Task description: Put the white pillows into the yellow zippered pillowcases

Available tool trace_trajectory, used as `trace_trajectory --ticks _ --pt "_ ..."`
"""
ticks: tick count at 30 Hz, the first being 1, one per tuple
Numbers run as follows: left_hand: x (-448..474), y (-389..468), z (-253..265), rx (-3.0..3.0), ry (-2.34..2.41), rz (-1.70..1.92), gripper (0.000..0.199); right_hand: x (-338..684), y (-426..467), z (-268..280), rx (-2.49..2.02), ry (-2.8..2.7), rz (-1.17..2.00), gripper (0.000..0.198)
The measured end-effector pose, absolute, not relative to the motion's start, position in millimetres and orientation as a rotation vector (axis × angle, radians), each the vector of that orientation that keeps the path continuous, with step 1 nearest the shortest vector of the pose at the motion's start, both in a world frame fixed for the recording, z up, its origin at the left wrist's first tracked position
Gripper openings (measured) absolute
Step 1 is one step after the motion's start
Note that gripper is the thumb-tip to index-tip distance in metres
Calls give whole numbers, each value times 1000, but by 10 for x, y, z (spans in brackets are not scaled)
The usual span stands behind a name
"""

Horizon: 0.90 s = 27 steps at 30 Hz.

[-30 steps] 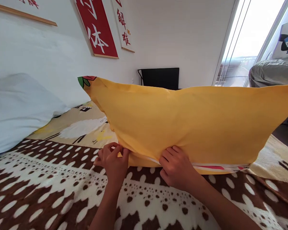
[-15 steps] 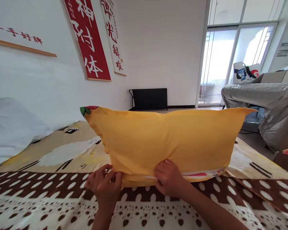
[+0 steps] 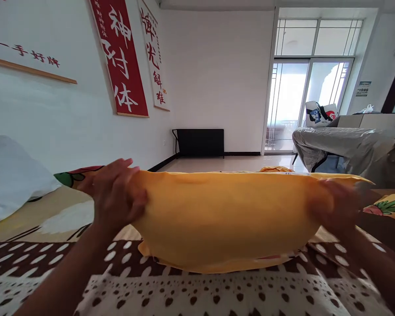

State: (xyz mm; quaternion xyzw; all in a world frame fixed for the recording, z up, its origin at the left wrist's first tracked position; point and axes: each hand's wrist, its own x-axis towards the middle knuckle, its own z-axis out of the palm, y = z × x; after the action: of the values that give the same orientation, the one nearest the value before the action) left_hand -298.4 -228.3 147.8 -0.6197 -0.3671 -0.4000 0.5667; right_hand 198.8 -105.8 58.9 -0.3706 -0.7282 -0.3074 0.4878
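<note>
A yellow pillow stretches across the middle of the view, its plain side facing me and its lower edge low over the blanket. My left hand is closed around its left end, near a corner with a green and red print. At the other end, my right hand grips the pillow too, though motion smears its fingers. A slit with a strip of pinkish print shows along the pillow's bottom edge at the right.
Beneath lies a brown and cream patterned blanket. White bedding is heaped at the left. On the right are a box with a pineapple-print yellow cloth and plastic-covered furniture. A black panel leans against the far wall.
Both hands have moved from the pillow's bottom edge out and up to its two ends. The pillow now leans back and bulges toward me, and the view has tilted up.
</note>
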Motion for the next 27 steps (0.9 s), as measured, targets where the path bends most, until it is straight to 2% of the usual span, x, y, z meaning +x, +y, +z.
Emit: trace_trajectory --ticks 3,5,6,10,12,14,16,18,21,24,27 --pt "-3182 -2299 1608 -1500 -905 -780 43 2451 -888 852 -1017 -1751 -790 52" --pt "-3216 -2256 1570 -1457 -1046 -682 23 2519 -759 788 -1080 -1908 -732 43" --pt "-3203 -2214 1519 -1458 -1150 -621 21 2481 -697 702 -1102 -1968 -691 37" --pt "-3053 -2029 1328 -1567 -1524 -391 30 2100 -564 435 -1206 -2027 -609 32" --pt "-2985 -2019 1414 -1486 -1627 -372 36 1967 -583 588 -1287 -2085 -676 32" --pt "-2934 -2084 1684 -1321 -1725 -399 44 1951 -640 970 -1402 -2133 -839 34" --pt "-2875 -2189 2076 -1152 -1791 -475 49 2014 -714 1486 -1496 -2052 -1013 43" --pt "-2796 -2289 2474 -1008 -1828 -610 50 2089 -792 2008 -1526 -1871 -1141 60" --pt "-2686 -2416 2870 -877 -1825 -797 53 2161 -917 2595 -1464 -1669 -1198 83" --pt "-2658 -2540 2957 -933 -1761 -805 57 2231 -1033 2806 -1469 -1684 -1192 99" --pt "-2705 -2600 2841 -994 -1722 -717 57 2289 -1072 2637 -1526 -1732 -1163 97"
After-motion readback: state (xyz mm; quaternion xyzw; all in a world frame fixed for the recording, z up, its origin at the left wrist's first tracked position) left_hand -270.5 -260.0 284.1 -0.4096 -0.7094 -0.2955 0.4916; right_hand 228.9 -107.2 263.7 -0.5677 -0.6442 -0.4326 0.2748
